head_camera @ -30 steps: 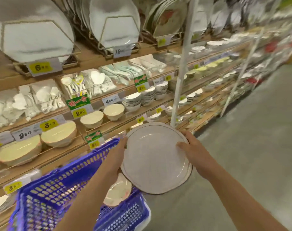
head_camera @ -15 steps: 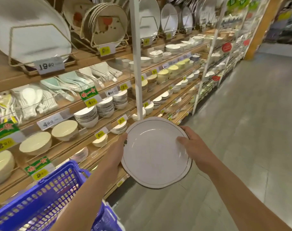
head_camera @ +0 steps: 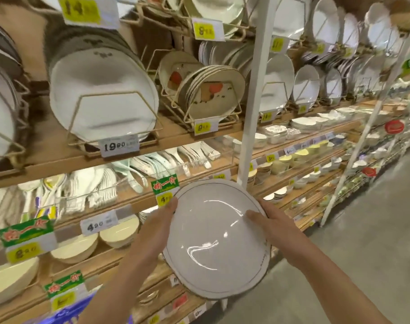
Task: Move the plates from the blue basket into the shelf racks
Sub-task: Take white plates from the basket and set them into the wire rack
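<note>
1. Holding a round white glazed plate with a thin dark line inside its rim [head_camera: 217,239] at lower centre of the frame, in the air in front of the wooden shelving [head_camera: 59,150] and not yet in any rack.
2. Gripping the plate's left edge with the left hand [head_camera: 156,230], thumb laid along the upper-left rim, fingers hidden behind the plate.
3. Pinching the right edge with the right hand [head_camera: 273,226], thumb lying across the glossy face, fingers curled out of sight underneath.
4. Lying tilted, face up toward the camera, far rim leaning toward the shelves.
5. Looking up from the fingers to the likely target: a gold wire rack [head_camera: 238,108] at upper centre, almost straight above the plate, holding cream plates with an orange-red motif [head_camera: 211,94] stood on edge. Cannot tell whether this rack or another along the row is the right one.
6. Probably calls for lifting the plate and turning it onto its edge, face parallel to the standing plates, before sliding it in.
7. Left hand nearer the shelving, right hand on the aisle side; worth minding the white upright post [head_camera: 253,90] just right of that rack.
8. Showing only a sliver of the blue plastic basket [head_camera: 66,319] at the bottom-left edge, contents not visible.
</note>
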A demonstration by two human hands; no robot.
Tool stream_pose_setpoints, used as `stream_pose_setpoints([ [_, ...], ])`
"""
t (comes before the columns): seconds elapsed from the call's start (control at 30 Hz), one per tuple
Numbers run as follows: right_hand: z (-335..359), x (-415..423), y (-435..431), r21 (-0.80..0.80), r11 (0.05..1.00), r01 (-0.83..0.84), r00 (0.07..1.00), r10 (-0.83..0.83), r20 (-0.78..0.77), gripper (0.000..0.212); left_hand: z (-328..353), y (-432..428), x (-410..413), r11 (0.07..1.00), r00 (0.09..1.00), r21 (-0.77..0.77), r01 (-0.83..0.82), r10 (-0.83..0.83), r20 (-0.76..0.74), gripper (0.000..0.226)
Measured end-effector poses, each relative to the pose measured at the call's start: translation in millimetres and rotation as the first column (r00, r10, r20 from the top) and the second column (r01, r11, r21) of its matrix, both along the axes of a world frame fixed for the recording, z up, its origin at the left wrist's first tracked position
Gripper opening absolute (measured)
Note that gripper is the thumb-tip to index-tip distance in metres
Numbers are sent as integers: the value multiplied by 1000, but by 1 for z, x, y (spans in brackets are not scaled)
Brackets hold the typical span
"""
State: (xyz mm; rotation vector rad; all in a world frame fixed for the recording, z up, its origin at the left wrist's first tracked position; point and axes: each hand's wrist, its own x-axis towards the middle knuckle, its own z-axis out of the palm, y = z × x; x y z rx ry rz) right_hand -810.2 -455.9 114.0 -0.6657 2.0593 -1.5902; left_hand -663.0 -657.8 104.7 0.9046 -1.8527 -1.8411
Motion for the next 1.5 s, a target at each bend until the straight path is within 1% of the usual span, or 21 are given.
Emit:
stream_pose_setpoints([
  [0.1, 20, -20, -40, -8, 993, -116, 993, 116, -17, 15, 18, -24, 0, 998, 996, -35, -59, 57, -71, 39],
  [0.17, 33, -34, -68, -38, 981, -192, 981, 190, -36, 19, 32, -38, 2, 991, 989, -67, -112, 105, -105, 37],
  [0.23, 47, -41, -98, -69, 960, -270, 963, 267, -47, 13, 45, -50, 7, 980, 980, -109, -167, 154, -123, 33],
  [0.3, 64, -43, -127, -85, 924, -374, 926, 366, -91, 13, 60, -61, 12, 967, 972, -145, -211, 192, -133, 32],
  [0.43, 94, -55, -180, -57, 803, -593, 798, 576, -177, 21, 92, -77, 23, 927, 958, -249, -282, 257, -126, 39],
  [0.53, 118, -59, -208, -12, 691, -723, 673, 701, -235, 24, 120, -82, 27, 858, 928, -358, -369, 363, -86, 47],
  [0.6, 128, -59, -220, -29, 610, -792, 585, 744, -323, 22, 141, -83, 26, 815, 931, -465, -346, 359, -64, 53],
  [0.63, 133, -58, -223, -50, 589, -807, 563, 740, -368, 21, 151, -82, 26, 798, 934, -501, -334, 352, -61, 58],
  [0.73, 149, -57, -225, -153, 586, -795, 557, 608, -565, 20, 172, -76, 30, 779, 930, -522, -348, 358, -86, 54],
  [0.8, 160, -58, -225, -239, 564, -790, 566, 523, -637, 21, 172, -71, 35, 762, 908, -494, -417, 367, -201, 39],
  [0.83, 166, -58, -224, -295, 542, -787, 584, 499, -640, 20, 171, -67, 36, 751, 883, -466, -467, 371, -287, 31],
  [0.9, 180, -56, -224, -452, 506, -735, 671, 442, -596, 18, 171, -58, 36, 713, 822, -434, -551, 374, -429, 21],
  [0.97, 192, -56, -228, -574, 472, -669, 737, 322, -594, 17, 177, -57, 37, 646, 789, -478, -595, 359, -498, 15],
  [1.03, 204, -53, -232, -644, 407, -648, 745, 161, -648, 18, 193, -65, 41, 553, 809, -597, -581, 309, -500, 33],
  [1.1, 214, -50, -238, -697, 312, -646, 730, -16, -683, 18, 218, -73, 45, 419, 842, -730, -540, 264, -471, 44],
  [1.17, 221, -48, -244, -737, 218, -640, 716, -181, -675, 18, 240, -82, 44, 274, 843, -798, -536, 229, -487, 47],
  [1.23, 227, -48, -252, -744, 166, -647, 685, -301, -663, 17, 252, -93, 40, 149, 815, -806, -573, 211, -540, 44],
  [1.27, 229, -49, -255, -742, 156, -652, 666, -350, -659, 22, 255, -99, 37, 108, 799, -798, -593, 200, -567, 41],
  [1.33, 228, -52, -262, -725, 159, -670, 627, -402, -667, 31, 252, -110, 31, 76, 772, -774, -628, 185, -608, 41],
  [1.4, 220, -56, -271, -717, 186, -672, 610, -411, -678, 33, 242, -121, 26, 94, 757, -756, -647, 199, -623, 47],
  [1.5, 204, -60, -285, -716, 283, -638, 616, -370, -696, 33, 225, -136, 22, 121, 747, -743, -658, 231, -624, 46],
])
